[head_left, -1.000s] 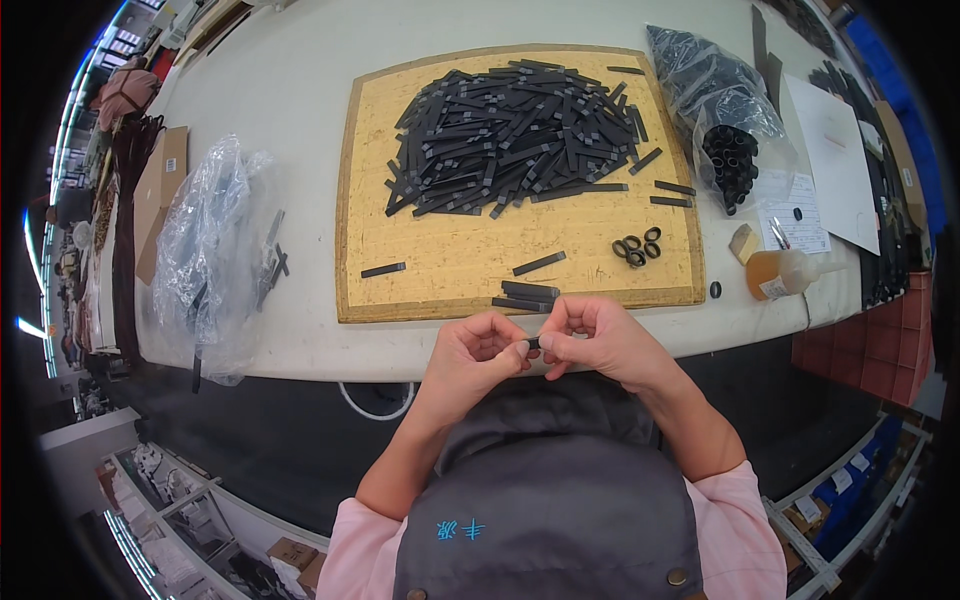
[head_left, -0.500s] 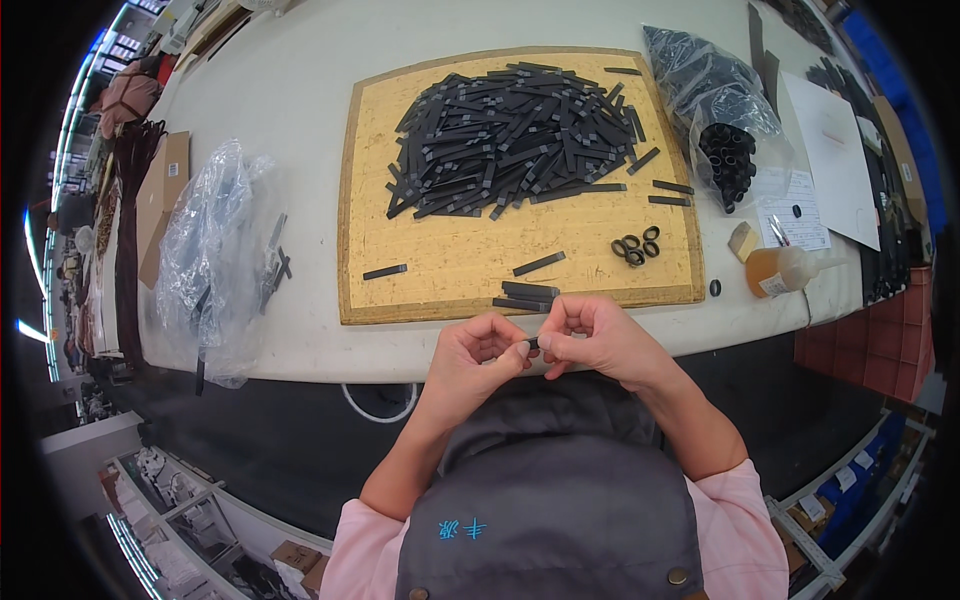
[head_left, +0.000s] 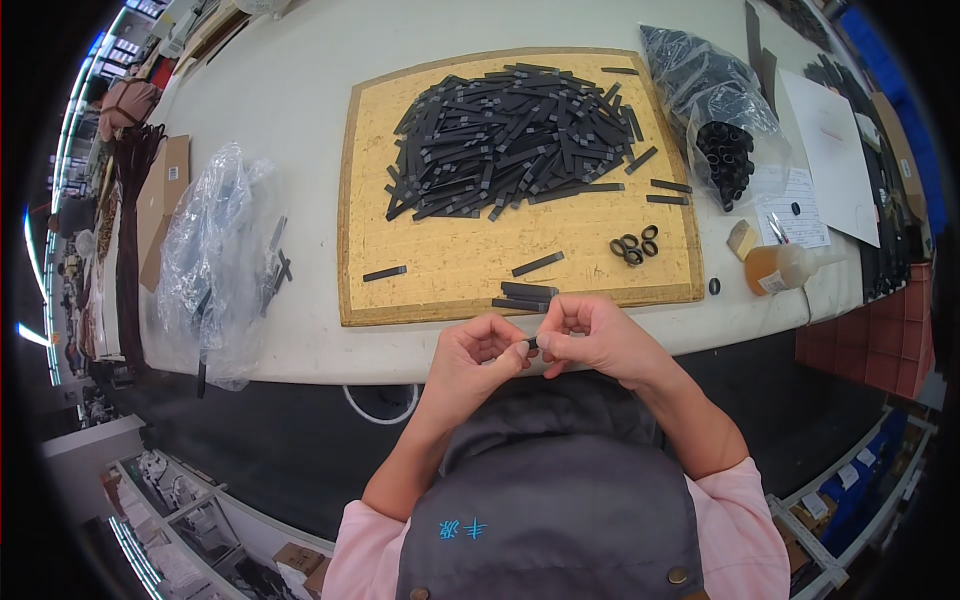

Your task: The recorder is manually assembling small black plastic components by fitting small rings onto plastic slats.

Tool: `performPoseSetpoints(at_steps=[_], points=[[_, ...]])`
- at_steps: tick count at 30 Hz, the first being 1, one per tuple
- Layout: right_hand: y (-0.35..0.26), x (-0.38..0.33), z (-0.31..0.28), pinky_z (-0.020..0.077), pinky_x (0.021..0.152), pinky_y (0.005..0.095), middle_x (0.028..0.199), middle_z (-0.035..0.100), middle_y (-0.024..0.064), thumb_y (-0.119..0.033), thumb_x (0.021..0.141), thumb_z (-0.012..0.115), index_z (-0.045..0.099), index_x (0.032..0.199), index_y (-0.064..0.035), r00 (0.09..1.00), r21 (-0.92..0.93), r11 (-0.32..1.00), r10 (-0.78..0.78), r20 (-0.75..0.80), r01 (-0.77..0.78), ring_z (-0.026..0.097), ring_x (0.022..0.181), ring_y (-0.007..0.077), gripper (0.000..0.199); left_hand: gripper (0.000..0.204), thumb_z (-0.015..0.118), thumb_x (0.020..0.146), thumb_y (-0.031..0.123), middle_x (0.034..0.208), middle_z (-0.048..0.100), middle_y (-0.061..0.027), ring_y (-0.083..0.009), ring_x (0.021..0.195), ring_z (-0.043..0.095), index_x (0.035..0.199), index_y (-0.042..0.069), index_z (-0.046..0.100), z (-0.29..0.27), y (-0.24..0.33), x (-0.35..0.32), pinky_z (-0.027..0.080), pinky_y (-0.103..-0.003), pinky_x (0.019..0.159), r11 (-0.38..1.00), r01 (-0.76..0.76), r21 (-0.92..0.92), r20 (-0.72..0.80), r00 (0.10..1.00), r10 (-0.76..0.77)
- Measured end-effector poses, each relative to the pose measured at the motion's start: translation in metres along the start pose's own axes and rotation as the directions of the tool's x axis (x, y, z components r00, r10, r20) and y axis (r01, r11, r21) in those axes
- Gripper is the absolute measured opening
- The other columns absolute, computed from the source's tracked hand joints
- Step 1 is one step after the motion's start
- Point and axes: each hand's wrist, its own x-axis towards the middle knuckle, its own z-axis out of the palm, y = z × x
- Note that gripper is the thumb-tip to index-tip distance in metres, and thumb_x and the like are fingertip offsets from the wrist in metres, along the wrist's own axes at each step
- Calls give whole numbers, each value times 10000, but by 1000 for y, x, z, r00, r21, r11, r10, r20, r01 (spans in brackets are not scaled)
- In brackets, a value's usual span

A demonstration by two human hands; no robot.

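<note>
Just off the table's near edge, my left hand (head_left: 478,358) and my right hand (head_left: 590,335) meet, both pinching one small black strip (head_left: 531,343). Only a short bit of it shows between the fingertips; the rest is hidden. Right beyond my hands, a few black strips (head_left: 525,292) lie together at the near edge of a yellow board (head_left: 450,290). Two single strips rest farther left on the board. A large heap of black strips with grey ends (head_left: 510,140) covers its far half. Several small black rings (head_left: 633,246) sit at the board's right side.
A clear bag of black rings (head_left: 725,150) lies right of the board. Near it stand a bottle of amber liquid (head_left: 775,270), a tan block (head_left: 741,240) and paper sheets (head_left: 790,205). On the left are a crumpled clear bag (head_left: 215,260) and a cardboard piece (head_left: 168,205).
</note>
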Motion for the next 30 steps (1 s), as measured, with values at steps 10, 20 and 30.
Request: performPoseSetpoints(at_steps=[10,20,30], points=[[0,-1,2,597,702,259,865,629,27,-103,898,694,612,886,-28,1000,-18,1000,-6,-8,6,618,799,79,112,107,715,925,76,893,697,-30,-65,834,642,965,0,652,-1,0,-1,531,-238,783,1000,-15,23,3,1000,14],[1,-14,15,565,745,255,861,628,16,-59,911,686,586,903,-20,983,-200,971,-151,-103,128,634,791,85,107,86,718,851,-2,854,689,-33,-93,801,652,920,-14,669,3,3,-1,520,-255,725,935,-225,274,4,972,233],[6,-29,26,520,681,293,811,613,62,3,804,748,625,874,-18,790,-595,659,-609,-64,460,637,772,183,142,177,735,768,-38,848,666,-84,-185,769,664,933,-1,684,13,24,-14,531,-294,703,716,-457,528,140,878,457]])
